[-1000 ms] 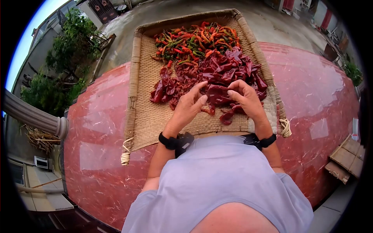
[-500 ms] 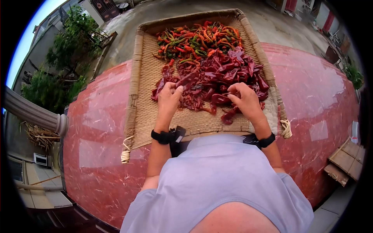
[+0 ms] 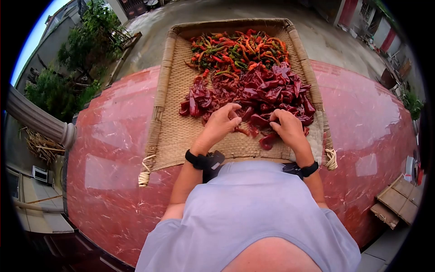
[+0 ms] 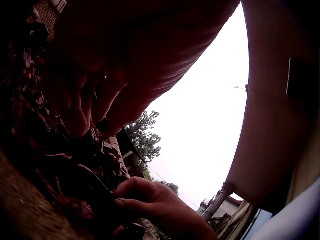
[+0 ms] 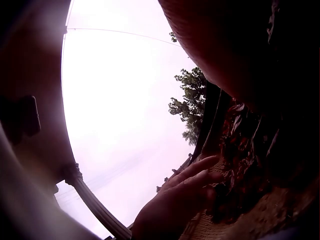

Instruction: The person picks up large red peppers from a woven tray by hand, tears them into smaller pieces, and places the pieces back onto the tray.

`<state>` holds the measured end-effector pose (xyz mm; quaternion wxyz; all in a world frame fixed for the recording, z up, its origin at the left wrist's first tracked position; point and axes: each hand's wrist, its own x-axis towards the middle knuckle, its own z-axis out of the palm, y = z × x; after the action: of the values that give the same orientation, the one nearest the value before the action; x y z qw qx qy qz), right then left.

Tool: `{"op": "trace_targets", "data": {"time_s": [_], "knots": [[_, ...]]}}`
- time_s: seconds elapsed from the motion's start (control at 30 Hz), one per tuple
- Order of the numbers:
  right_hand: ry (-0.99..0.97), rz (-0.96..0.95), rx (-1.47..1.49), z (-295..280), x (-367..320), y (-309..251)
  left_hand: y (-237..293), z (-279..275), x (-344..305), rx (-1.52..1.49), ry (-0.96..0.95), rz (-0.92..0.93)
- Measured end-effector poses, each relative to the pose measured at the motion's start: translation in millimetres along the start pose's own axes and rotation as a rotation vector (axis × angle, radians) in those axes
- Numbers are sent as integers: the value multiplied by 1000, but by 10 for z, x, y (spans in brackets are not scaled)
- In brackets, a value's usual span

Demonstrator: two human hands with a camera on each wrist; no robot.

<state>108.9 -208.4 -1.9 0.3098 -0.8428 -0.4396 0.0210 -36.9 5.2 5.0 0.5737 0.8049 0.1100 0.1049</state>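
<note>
The left hand (image 3: 220, 123) is over the near edge of the dark red peppers (image 3: 272, 90), with its fingers bent loosely and a gap between the thumb and forefinger. It looks released, with nothing gripped between the fingertips. The right hand (image 3: 290, 130) is to its right, at the near edge of the same heap, its thumb and forefinger drawn close together beside a glossy pepper (image 3: 259, 120). The wrist view is dark there, so it may be pinching that pepper or only touching it; which of the two cannot be told.

The dark red peppers lie in a woven tray (image 3: 174, 97), heaped thickest in its right half, with a smaller cluster (image 3: 197, 99) to the left. A single flat pepper (image 3: 268, 141) lies on the near side, just left of the right hand. At the far end of the tray is a heap of thinner orange, red and green peppers (image 3: 240, 51), touching the dark ones. The tray has a raised rim along its far, left and right sides, and pale ties (image 3: 144, 174) at its near left corner.

The person wears a grey shirt (image 3: 253, 204) and a black band on each wrist. Shiny reddish flooring (image 3: 113, 167) spreads on both sides of the tray. A column (image 3: 41, 118) and green bushes (image 3: 54, 93) stand to the left, and flat boards (image 3: 401, 199) lie to the near right.
</note>
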Motion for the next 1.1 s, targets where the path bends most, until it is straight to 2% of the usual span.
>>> {"op": "trace_targets", "data": {"time_s": [0.07,0.17,0.2,0.3,0.33,0.43,0.53,0.63,0.73,0.77,0.83,0.9,0.93,0.97,1.03,1.1], "knots": [[-27,29,101,-55,25,-33,-94,108,31,58,22,48],[-79,81,436,-99,57,-173,140,144,-38,73,-29,8],[-100,67,479,-96,75,-200,102,165,-29,94,-7,55],[-88,54,534,-118,102,-318,61,74,4,229,60,-24],[-25,69,558,-62,121,-293,64,19,8,168,71,-83],[47,18,433,-113,89,-243,-100,-171,49,204,347,-86],[-260,40,416,-163,10,-113,-223,-387,74,75,523,-167],[-313,-140,98,-178,-64,-103,-233,-476,58,-71,745,-179],[-282,-157,-111,-131,-98,-60,-132,-433,30,-99,696,-122],[-288,-140,-152,-132,-85,-58,-350,-421,80,-31,626,-62],[-257,-150,-132,-135,-77,-67,-220,-294,43,50,380,-30],[-183,-112,49,-163,-30,-147,-5,-118,-1,23,181,-26],[-183,-17,137,-249,-7,-313,39,-34,-16,41,89,25],[-130,-21,232,-192,4,-262,73,42,-20,63,-5,77],[-165,67,414,-154,45,-275,141,205,-45,-24,-81,127],[-223,84,620,-96,62,-285,231,230,-48,-182,-195,56]]}}
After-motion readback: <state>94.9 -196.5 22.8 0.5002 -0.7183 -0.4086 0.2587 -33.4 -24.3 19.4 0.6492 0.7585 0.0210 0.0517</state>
